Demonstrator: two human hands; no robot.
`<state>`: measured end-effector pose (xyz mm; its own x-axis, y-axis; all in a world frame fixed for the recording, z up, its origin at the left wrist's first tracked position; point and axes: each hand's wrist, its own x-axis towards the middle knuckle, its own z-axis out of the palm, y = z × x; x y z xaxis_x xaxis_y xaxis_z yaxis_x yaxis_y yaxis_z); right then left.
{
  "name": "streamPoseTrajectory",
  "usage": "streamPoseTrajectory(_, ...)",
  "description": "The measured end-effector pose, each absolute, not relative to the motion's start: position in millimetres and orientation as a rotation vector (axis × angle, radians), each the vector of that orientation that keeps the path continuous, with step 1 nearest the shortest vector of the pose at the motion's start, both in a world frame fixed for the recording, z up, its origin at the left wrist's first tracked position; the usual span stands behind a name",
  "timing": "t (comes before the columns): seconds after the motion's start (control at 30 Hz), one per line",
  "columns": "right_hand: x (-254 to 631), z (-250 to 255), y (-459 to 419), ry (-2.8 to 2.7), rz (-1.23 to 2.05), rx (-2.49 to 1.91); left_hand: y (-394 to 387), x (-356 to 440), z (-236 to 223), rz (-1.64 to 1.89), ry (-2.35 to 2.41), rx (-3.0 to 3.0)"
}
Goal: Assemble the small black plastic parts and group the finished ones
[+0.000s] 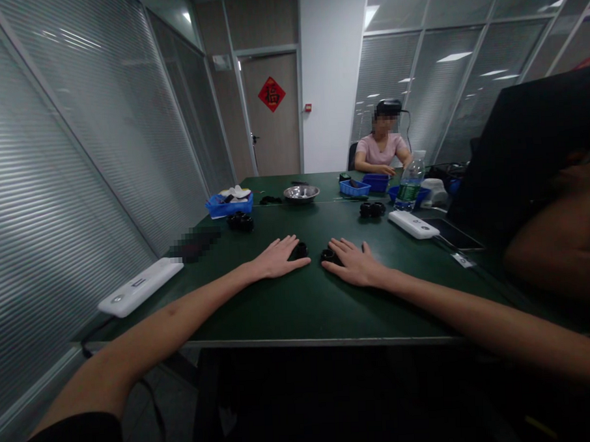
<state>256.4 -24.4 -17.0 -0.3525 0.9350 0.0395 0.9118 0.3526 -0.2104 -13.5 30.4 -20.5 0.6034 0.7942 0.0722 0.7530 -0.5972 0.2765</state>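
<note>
My left hand [278,257] lies flat on the green table [299,305], palm down, fingers spread. A small black ring-shaped part [301,250] sits just under its thumb and forefinger. My right hand [354,263] also rests flat with fingers apart. Its fingertips touch another small black part [327,254]. The two hands lie side by side near the table's middle, and neither grips anything.
A white power bank [140,286] lies at the left edge, another white power bank [413,223] and a phone [452,233] at the right. Black parts [240,221], blue bins [223,205], a steel bowl [301,193] and a water bottle [410,186] stand farther back. A person in pink [380,151] sits at the far end; another person's arm [560,248] is at the right.
</note>
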Motion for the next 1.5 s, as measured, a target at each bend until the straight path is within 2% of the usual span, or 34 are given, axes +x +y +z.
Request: streamPoseTrajectory(1.5, 260.6, -21.9, -19.2, -2.45, 0.196, -1.64, 24.6, -12.3, -11.1, 0.265, 1.243, 2.68)
